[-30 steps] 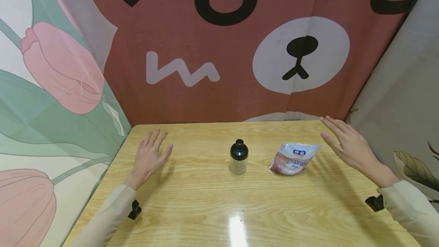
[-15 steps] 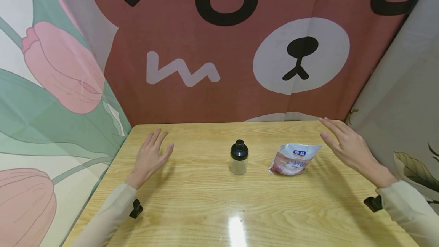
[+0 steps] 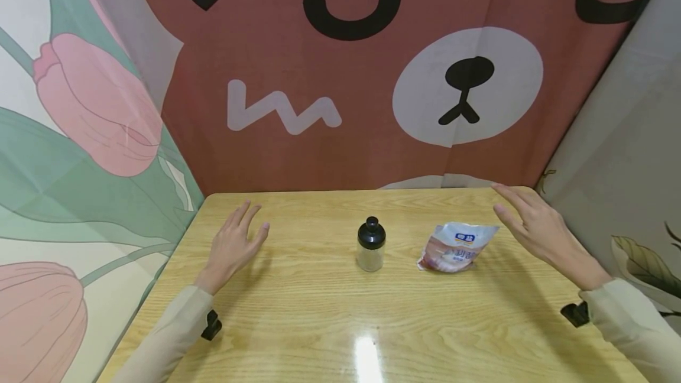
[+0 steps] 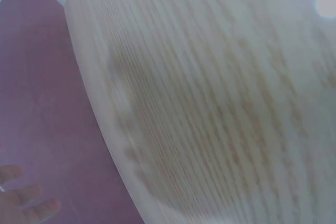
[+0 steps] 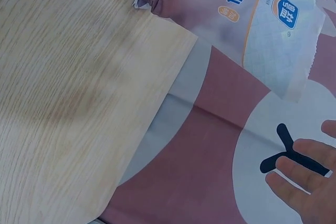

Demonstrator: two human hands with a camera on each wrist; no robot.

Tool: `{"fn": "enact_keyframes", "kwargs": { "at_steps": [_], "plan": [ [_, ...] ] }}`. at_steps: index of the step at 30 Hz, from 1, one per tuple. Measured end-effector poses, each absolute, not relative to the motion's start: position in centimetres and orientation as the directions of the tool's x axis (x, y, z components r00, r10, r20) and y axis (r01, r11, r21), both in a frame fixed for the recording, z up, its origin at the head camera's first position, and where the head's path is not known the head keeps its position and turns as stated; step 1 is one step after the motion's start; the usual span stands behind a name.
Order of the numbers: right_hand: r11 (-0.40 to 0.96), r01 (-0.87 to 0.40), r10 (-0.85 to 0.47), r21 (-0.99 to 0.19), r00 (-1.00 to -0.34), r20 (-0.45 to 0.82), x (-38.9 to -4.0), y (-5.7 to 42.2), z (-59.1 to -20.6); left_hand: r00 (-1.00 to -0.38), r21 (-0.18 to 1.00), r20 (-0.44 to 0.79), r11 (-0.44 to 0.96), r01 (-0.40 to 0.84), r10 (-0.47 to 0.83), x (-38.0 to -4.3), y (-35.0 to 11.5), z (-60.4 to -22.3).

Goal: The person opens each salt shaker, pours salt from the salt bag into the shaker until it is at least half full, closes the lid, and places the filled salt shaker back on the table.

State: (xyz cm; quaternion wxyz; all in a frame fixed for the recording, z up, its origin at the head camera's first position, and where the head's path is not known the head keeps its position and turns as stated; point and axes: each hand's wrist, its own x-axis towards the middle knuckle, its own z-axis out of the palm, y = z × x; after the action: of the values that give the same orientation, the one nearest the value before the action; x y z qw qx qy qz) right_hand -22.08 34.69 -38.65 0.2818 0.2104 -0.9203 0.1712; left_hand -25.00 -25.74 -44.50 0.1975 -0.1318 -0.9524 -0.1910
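A small clear jar point(image 3: 370, 257) with a black knobbed lid stands upright near the middle of the table. To its right sits a plastic bag of salt point(image 3: 454, 248), white and brownish pink with a blue logo; it shows large in the right wrist view point(image 5: 226, 9). My left hand point(image 3: 231, 247) hovers over the table's left side, fingers spread, holding nothing. On the other side my right hand point(image 3: 540, 232) hovers just right of the bag, fingers extended and apart from it. Only fingertips point(image 4: 31, 205) of the left hand appear in the left wrist view.
The wooden table point(image 3: 298, 312) ends at the back against a reddish-brown bear-print cloth point(image 3: 287, 158). Flowered cloths hang at both sides. Light glares on the table's front. A small black device point(image 3: 211, 325) is fixed at each wrist.
My right hand has shifted very slightly to the left. The left hand, the jar and the bag of salt stay practically where they were.
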Motion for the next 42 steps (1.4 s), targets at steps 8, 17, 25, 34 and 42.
{"fn": "enact_keyframes", "kwargs": {
  "at_steps": [8, 17, 25, 34, 42],
  "plan": [
    [0.856, -0.477, -0.279, -0.198, -0.75, 0.599, -22.1, 34.2, -38.6, -0.891, 0.327, 0.426, 0.892, 0.312, 0.156, -24.7, -25.6, -44.4],
    [0.837, -0.515, -0.295, -0.185, -0.71, 0.64, -22.5, 33.8, -38.9, -0.9, 0.325, 0.41, 0.898, 0.297, 0.149, -24.6, -25.5, -44.5],
    [0.825, -0.545, -0.32, -0.151, -0.67, 0.67, -22.5, 33.5, -38.8, -0.903, 0.328, 0.405, 0.899, 0.291, 0.145, -24.6, -25.5, -44.6],
    [0.827, -0.541, -0.317, -0.151, -0.672, 0.669, -22.6, 33.2, -38.8, -0.897, 0.332, 0.417, 0.894, 0.3, 0.147, -24.8, -25.5, -44.6],
    [0.828, -0.536, -0.316, -0.163, -0.687, 0.654, -22.6, 32.9, -38.7, -0.891, 0.321, 0.429, 0.896, 0.306, 0.15, -24.8, -25.5, -44.7]
  ]
}}
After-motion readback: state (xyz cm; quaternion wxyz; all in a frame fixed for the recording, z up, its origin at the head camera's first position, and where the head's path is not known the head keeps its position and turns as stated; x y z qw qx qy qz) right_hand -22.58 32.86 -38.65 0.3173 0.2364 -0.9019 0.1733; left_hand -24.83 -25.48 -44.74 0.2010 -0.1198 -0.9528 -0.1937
